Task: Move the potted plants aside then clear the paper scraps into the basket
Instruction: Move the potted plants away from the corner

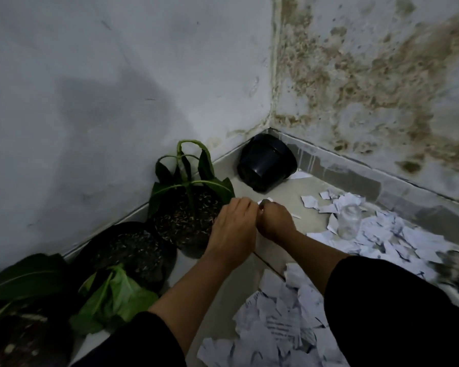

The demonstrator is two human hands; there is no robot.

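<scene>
Both hands meet low over the floor point(239, 263) near the room corner. The right hand point(273, 223) is curled, its fingers seeming to pinch a small white scrap point(265, 201) at the tips. The left hand point(233, 229) lies just beside it, fingers bent downward and touching or nearly touching the right; whether it grips anything cannot be told.

Immediately left of the hands stands a potted plant point(188, 207) with drooping green leaves, set against the wall. A second potted plant point(133, 250) sits next along the skirting, and a third potted plant point(24, 308) lies partly in view at the lower left edge. All three stand in a row along the left wall, apart from the litter.

An overturned black pot point(265, 162) rests in the corner itself. The paper scraps point(382, 234) spread thickly over the floor to the right and toward the viewer, with a clear jar point(350, 221) standing among them. No basket is identifiable in view.

Judged step: gathering scraps, with most of the clearing not yet done. To do it well, sweep the pieces together into a heap with flat palms rather than lifting them singly, work inward from the corner, steer round the jar so it is not knocked over, and keep the sleeves off the plant leaves.
</scene>
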